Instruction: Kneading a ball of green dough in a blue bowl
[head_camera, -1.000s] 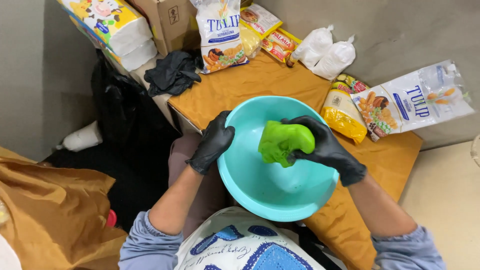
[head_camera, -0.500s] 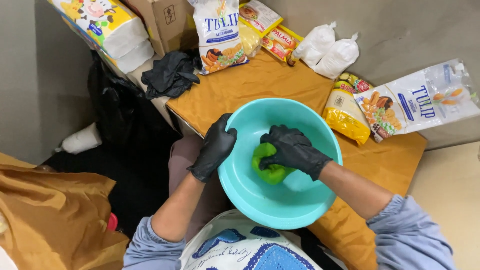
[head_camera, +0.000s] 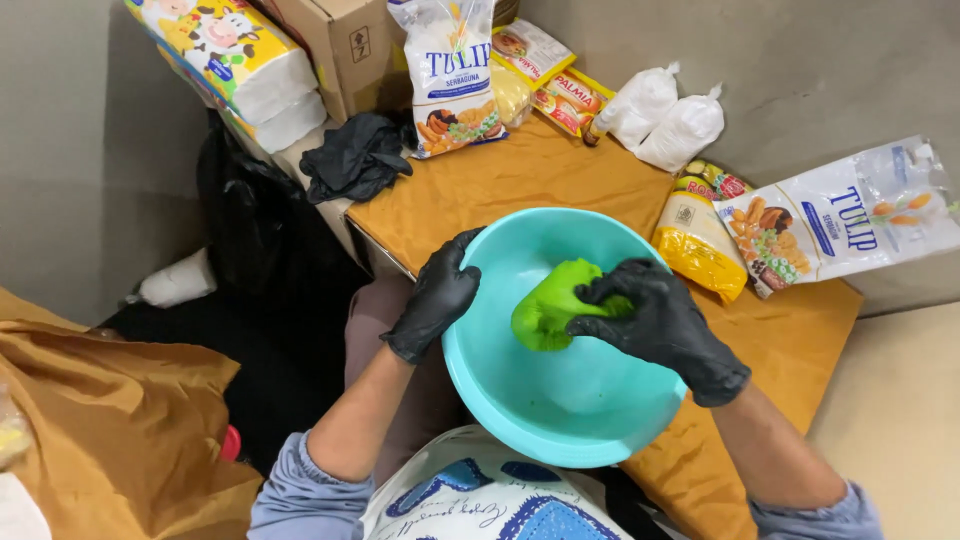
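Right hand (head_camera: 665, 325), fingers curled, grips the green dough (head_camera: 550, 305) inside the teal bowl (head_camera: 560, 420) at the counter's (head_camera: 480, 190) near edge; left hand (head_camera: 435, 295) clamps the rim. Dough looks smooth, nearly kneaded.

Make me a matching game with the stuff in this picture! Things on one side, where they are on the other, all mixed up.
Things:
1. green dough
2. left hand
3. spare black gloves
4. two white tied bags

Places:
A. in a heap at the table's left corner
B. gripping the rim of the teal bowl
C. at the back of the table, by the wall
D. inside the bowl, under the right hand

Pairs: 1-D, 2-B, 3-A, 4-C
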